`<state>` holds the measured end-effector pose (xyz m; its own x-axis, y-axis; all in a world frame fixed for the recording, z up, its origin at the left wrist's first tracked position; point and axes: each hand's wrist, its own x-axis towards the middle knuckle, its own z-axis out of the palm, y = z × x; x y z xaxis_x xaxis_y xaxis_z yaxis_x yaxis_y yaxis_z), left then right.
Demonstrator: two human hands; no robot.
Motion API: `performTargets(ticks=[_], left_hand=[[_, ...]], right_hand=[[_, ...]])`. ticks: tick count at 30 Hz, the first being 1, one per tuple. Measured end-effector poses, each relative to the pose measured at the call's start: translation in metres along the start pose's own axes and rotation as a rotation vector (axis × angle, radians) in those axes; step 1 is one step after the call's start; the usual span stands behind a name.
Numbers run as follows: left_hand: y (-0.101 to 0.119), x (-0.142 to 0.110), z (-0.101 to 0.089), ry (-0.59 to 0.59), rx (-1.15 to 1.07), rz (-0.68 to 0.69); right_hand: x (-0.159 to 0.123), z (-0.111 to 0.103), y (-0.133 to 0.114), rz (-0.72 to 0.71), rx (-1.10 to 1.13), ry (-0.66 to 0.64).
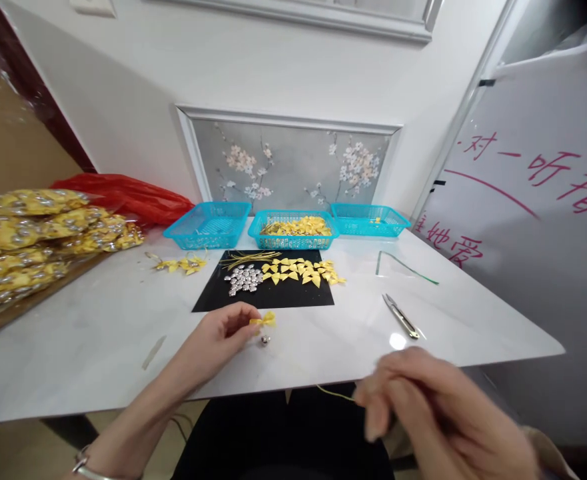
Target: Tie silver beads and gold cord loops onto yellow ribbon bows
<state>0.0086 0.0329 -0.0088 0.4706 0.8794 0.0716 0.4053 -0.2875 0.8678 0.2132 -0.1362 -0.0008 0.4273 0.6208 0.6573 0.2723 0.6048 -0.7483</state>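
Observation:
My left hand (230, 328) pinches a small yellow ribbon bow (269, 319) over the table's front part. Just below the bow is a silver bell (265, 340). My right hand (413, 393), slightly blurred, is closed in front of the table edge. A thin yellow cord (336, 393) runs into its fingers. Ahead of my hands, a black mat (268, 301) carries a pile of silver bells (244, 280), rows of yellow bows (298, 271) and a bundle of yellow cords (250, 257).
Small scissors (400, 317) lie to the right, near a green strip (413, 269). Blue baskets (294, 243) line the wall; the middle one holds yellow pieces. Finished-looking bow pieces (180, 265) lie left of the mat. Bagged yellow bundles (38, 240) and red plastic (128, 197) fill the left side.

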Motion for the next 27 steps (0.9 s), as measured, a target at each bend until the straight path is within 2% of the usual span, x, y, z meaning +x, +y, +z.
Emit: performTargets(ticks=[3, 6, 11, 19, 27], left_hand=[[0.011, -0.011, 0.001, 0.002, -0.141, -0.031], [0.021, -0.024, 0.003, 0.0, -0.261, -0.058], [0.032, -0.041, 0.008, 0.01, -0.449, -0.085], [0.043, -0.052, 0.014, 0.054, -0.44, -0.036], [0.04, -0.056, 0.014, 0.043, -0.43, -0.03]], right_hand=[[0.0, 0.018, 0.012, 0.078, 0.005, -0.177], [0.002, 0.027, 0.024, 0.02, -0.096, -0.273], [0.005, 0.04, 0.03, -0.178, -0.271, -0.272], [0.002, 0.046, 0.024, -0.31, -0.379, -0.198], [0.002, 0.045, 0.022, -0.386, -0.472, -0.191]])
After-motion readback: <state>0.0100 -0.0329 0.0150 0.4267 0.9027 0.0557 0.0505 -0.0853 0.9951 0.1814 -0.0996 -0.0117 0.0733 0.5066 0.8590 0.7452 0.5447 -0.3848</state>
